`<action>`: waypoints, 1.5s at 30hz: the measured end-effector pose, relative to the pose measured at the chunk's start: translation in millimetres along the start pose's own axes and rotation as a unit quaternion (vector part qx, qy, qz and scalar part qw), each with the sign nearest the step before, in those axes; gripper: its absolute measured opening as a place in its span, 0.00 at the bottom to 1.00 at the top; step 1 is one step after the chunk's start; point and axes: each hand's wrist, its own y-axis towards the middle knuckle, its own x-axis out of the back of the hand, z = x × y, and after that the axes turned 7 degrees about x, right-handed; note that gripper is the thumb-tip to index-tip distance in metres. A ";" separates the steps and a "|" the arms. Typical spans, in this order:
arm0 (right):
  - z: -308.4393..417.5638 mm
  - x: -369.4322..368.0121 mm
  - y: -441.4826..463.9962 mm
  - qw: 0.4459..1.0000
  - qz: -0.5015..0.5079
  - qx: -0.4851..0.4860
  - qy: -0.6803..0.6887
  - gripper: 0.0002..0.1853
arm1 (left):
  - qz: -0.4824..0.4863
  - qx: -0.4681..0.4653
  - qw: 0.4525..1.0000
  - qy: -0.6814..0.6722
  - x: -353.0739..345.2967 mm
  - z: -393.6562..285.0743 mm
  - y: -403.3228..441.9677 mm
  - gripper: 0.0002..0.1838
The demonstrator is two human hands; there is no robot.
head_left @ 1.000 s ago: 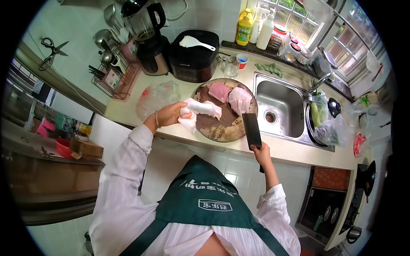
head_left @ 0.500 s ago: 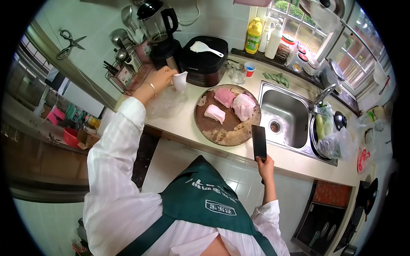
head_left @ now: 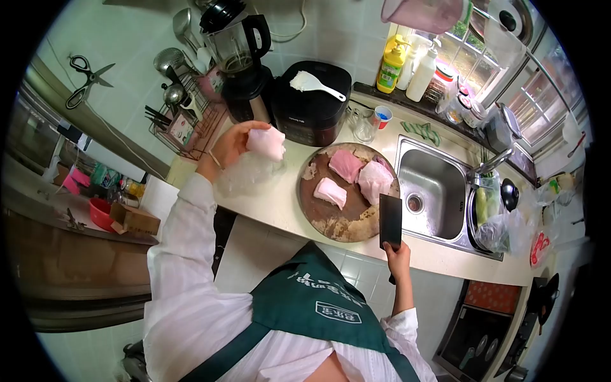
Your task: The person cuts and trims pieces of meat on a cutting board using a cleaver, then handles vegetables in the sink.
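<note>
A pale pink piece of meat (head_left: 267, 143) is gripped in my left hand (head_left: 231, 145), held above a clear plastic bag (head_left: 245, 178) on the counter. My right hand (head_left: 399, 260) is closed round the handle of a cleaver (head_left: 390, 219), whose dark blade points away from me over the right edge of the round cutting board (head_left: 318, 219). Lying on the board are a small pale chunk of meat (head_left: 331, 193), a pinker piece of meat (head_left: 345, 166) and a larger pale piece of meat (head_left: 375, 181) to the right.
A steel sink (head_left: 439, 184) is right of the board. Behind stand a black rice cooker (head_left: 312, 111) with a white rice paddle (head_left: 315, 84) on top, a blender (head_left: 245, 70), a glass jug (head_left: 364, 127) and a paper cup (head_left: 382, 117). A utensil rack (head_left: 197, 124) is at the left.
The meat in my left hand has turned, showing a broader side. My right hand still grips the cleaver near the board's right edge. The whole view has shifted slightly.
</note>
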 end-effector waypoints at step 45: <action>-101.6 3.8 283.1 0.890 0.043 0.265 -0.368 0.28 | -0.243 -0.010 0.967 -0.082 -79.3 127.3 7.6 0.15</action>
